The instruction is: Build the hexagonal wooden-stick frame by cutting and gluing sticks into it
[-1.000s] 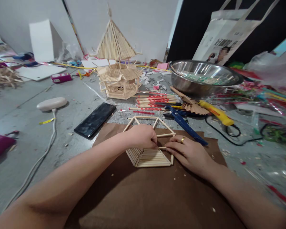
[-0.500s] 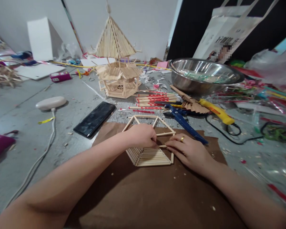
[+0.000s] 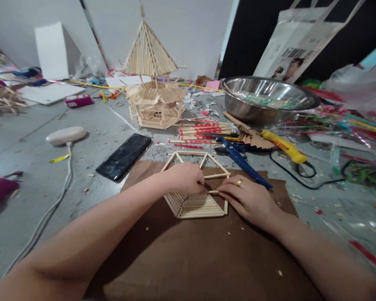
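Observation:
A frame of thin wooden sticks [image 3: 202, 209] lies on brown paper in front of me, its near and left sections filled with rows of sticks. My left hand [image 3: 188, 177] is closed over its middle, hiding part of it. Between my hands runs a short wooden stick [image 3: 213, 192]; the left fingers pinch around its left end, mostly out of sight. With thumb and fingertips, my right hand [image 3: 250, 198], a ring on one finger, holds the right end beside the frame's right edge. Beyond stands a tiered pagoda model [image 3: 155, 83] of similar sticks.
A black phone [image 3: 123, 156] lies left of the brown paper [image 3: 188, 259]. Blue-handled pliers [image 3: 244, 163] touch its far right side. Further back are red-marked sticks [image 3: 203, 131], a yellow-handled corded tool [image 3: 283, 146] and a steel bowl [image 3: 269, 110]. A white cable [image 3: 58, 198] runs along the left.
Both hands keep nearly the same place and grip on the short stick. The whole view has shifted very slightly.

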{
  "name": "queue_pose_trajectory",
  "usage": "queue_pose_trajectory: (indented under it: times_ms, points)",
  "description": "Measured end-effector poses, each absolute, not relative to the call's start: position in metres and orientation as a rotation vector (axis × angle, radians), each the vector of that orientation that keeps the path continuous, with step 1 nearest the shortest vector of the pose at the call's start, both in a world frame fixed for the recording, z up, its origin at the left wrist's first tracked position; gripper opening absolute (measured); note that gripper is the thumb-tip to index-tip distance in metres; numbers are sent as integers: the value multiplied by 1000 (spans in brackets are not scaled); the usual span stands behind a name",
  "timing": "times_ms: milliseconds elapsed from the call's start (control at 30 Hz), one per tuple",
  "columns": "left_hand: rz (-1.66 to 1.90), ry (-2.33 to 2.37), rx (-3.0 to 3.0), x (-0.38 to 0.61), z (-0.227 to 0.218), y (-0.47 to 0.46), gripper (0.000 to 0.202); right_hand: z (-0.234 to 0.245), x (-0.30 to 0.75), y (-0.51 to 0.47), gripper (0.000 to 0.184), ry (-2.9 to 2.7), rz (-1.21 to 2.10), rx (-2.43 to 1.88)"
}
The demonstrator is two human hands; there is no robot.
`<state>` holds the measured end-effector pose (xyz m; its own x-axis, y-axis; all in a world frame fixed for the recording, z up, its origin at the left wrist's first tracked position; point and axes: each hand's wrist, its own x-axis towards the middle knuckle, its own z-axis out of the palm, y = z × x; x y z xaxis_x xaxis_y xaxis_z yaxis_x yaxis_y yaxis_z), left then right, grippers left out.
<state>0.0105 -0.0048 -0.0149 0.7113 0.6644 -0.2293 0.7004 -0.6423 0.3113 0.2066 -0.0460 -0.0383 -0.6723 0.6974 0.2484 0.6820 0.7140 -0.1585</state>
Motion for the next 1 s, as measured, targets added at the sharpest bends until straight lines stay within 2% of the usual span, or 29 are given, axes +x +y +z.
queue_pose_trajectory:
  times_ms: [1000]
  points:
    - [-94, 988, 2420, 6, -14, -2, 24, -40, 204, -46, 18, -2622, 122, -1092]
